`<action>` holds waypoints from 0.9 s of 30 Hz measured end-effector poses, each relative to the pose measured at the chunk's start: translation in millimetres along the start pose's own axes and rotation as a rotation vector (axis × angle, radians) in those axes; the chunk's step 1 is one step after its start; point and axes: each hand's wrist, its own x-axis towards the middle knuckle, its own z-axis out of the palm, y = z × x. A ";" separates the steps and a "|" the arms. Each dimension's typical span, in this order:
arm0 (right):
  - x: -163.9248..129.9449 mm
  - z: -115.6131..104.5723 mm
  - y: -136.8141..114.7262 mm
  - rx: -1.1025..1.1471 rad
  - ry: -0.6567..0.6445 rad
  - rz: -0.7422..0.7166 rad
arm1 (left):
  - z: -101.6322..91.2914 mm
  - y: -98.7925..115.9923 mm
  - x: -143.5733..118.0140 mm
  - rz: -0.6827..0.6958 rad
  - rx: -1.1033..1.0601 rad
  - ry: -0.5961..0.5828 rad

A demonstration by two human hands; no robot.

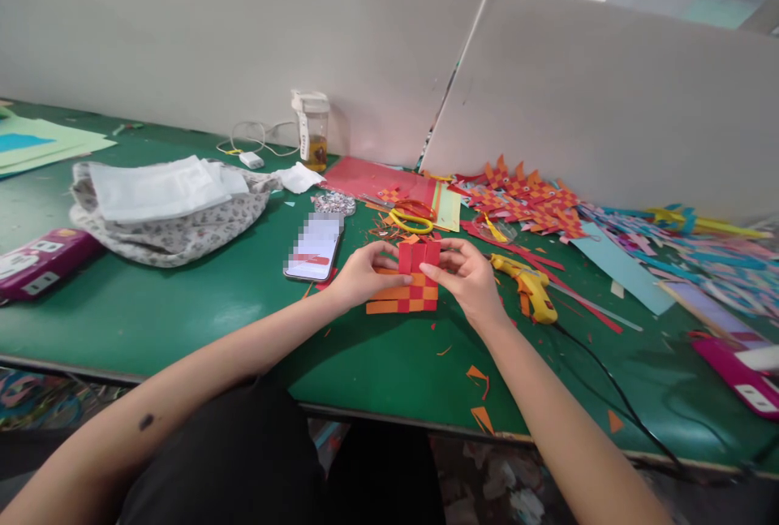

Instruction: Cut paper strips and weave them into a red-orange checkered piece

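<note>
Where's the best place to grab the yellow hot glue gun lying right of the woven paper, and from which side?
Take the yellow hot glue gun by its thick handle end nearest the table edge, coming from above and the near side. It lies flat, its nozzle toward the right hand, and its black cord trails off to the right, so that side is probably more awkward.

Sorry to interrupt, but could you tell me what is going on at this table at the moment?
A person is weaving red and orange paper strips into a checkered mat on the green table. The left hand pinches its left edge and the right hand works the upright red strips at the top. Beside it lie a phone, yellow-handled scissors, a yellow glue gun and a pile of finished woven pieces.
</note>
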 end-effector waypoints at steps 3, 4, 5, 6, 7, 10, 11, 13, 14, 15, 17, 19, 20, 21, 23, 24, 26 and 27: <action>-1.0 0.5 -1.1 -0.002 -0.039 -0.008 | -0.8 0.4 -0.6 -0.029 0.016 -0.014; -1.4 0.7 -1.5 0.001 -0.051 -0.007 | -0.7 0.6 -0.8 -0.037 0.024 -0.021; -1.8 0.8 -1.9 0.007 -0.056 -0.004 | -0.5 0.8 -0.9 -0.046 0.031 -0.029; -2.0 0.8 -2.2 0.016 -0.056 0.000 | -0.3 0.7 -0.9 -0.053 0.034 -0.035; -2.2 0.6 -2.4 0.024 -0.051 0.004 | -0.1 0.4 -0.9 -0.057 0.036 -0.042; -2.2 0.0 -2.5 0.035 -0.039 0.007 | 0.3 -1.5 -0.8 -0.056 0.031 -0.054; -2.2 -0.1 -2.5 0.036 -0.040 0.006 | 0.3 -2.1 -0.8 -0.057 0.029 -0.059; -2.2 0.0 -2.8 0.039 -0.046 0.003 | 0.6 -2.8 -1.0 -0.063 0.031 -0.068; -2.2 0.1 -3.3 0.042 -0.049 0.003 | 0.8 -2.8 -1.2 -0.064 0.034 -0.070; -2.4 0.2 -3.9 0.044 -0.051 0.007 | 1.0 -2.7 -1.4 -0.065 0.038 -0.071; -2.8 0.0 -5.6 0.046 -0.072 0.026 | 1.3 -2.0 -1.5 -0.067 0.039 -0.068; -3.3 -0.5 -6.8 0.051 -0.126 0.058 | 1.2 -1.2 -1.2 -0.064 0.023 -0.062; -3.4 -0.8 -7.0 0.055 -0.153 0.071 | 0.9 -0.9 -0.9 -0.063 0.013 -0.058; -3.4 -1.0 -6.9 0.061 -0.175 0.078 | 0.4 -0.7 -0.5 -0.060 0.004 -0.053; -3.3 -1.2 -5.8 0.071 -0.184 0.072 | -0.7 -0.7 0.5 -0.054 -0.003 -0.046; -3.1 -1.1 -5.2 0.072 -0.176 0.062 | -1.1 -0.8 0.9 -0.052 -0.001 -0.044; -3.0 -0.7 -4.1 0.067 -0.158 0.051 | -1.5 -1.0 1.3 -0.048 0.001 -0.043; -3.0 -0.4 -3.8 0.063 -0.150 0.048 | -1.4 -1.0 1.2 -0.046 -0.001 -0.048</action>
